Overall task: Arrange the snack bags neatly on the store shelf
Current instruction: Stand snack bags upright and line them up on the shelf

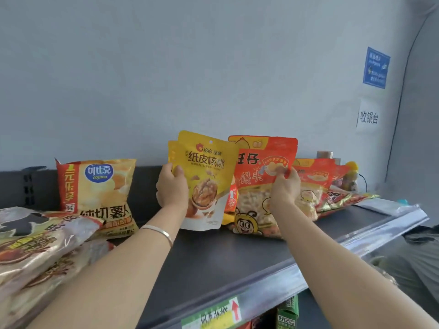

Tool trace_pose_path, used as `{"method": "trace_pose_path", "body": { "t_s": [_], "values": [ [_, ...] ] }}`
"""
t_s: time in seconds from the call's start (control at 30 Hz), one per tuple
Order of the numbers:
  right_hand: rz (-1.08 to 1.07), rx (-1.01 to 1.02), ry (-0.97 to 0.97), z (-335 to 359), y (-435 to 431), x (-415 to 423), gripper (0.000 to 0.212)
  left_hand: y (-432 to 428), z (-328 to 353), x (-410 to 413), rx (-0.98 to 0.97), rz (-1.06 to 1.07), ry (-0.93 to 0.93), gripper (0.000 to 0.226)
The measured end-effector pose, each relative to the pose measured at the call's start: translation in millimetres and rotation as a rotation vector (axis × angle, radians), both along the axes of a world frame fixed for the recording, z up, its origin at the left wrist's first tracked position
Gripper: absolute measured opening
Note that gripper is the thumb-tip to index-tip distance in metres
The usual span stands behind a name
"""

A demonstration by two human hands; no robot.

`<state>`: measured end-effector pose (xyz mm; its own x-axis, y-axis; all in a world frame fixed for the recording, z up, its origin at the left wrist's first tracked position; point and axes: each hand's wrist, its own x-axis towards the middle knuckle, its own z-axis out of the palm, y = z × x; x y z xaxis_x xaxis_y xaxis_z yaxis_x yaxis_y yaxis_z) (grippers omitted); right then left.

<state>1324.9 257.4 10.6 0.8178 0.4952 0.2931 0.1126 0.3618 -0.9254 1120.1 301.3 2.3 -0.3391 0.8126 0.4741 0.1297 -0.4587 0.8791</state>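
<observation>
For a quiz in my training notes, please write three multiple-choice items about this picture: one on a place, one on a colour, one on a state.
1. Where does the chip bag stand?
A) left of the yellow walnut bag
B) right of it
C) on the floor

2. What colour is the bee-cartoon bag in the right hand?
A) green
B) red
C) blue

3. What does the left hand do?
A) holds a pen
B) hangs idle
C) grips the yellow walnut bag

Answers: 1 A, it stands on the shelf, left of the walnut bag. 2 B, its front is red. 3 C, the thumb lies across that bag's front.
</observation>
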Motion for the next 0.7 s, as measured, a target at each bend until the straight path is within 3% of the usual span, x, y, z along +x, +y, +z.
{"method": "trace_pose_path", "body": {
  "t_s": [0.1, 0.2, 0.43, 0.57, 0.7],
  "values": [
    [0.060, 0.000, -0.040, 1.1, 15.9, 18.0, 0.022, 5.7, -6.0, 4.0, 0.015, 0.080, -0.062, 0.020],
    [0.121, -0.002, -0.099, 7.1, 32.5, 38.8, 0.029, 4.6, -9.3, 10.9, 0.021, 0.165, -0.092, 0.019],
    [0.208, -0.008, -0.151, -7.7, 55.4, 64.4, 0.033, -5.9, -19.6, 22.9, 0.030, 0.315, 0.024, 0.022],
    [0.148, -0.065, -0.326, -20.2, 57.7, 58.7, 0.054, -15.4, -20.3, 30.7, 0.036, 0.355, 0.059, 0.022],
    [0.042, -0.117, -0.504, -18.3, 50.8, 56.7, 0.059, -19.2, -14.7, 32.9, 0.019, 0.423, 0.050, 0.021]
  ]
}}
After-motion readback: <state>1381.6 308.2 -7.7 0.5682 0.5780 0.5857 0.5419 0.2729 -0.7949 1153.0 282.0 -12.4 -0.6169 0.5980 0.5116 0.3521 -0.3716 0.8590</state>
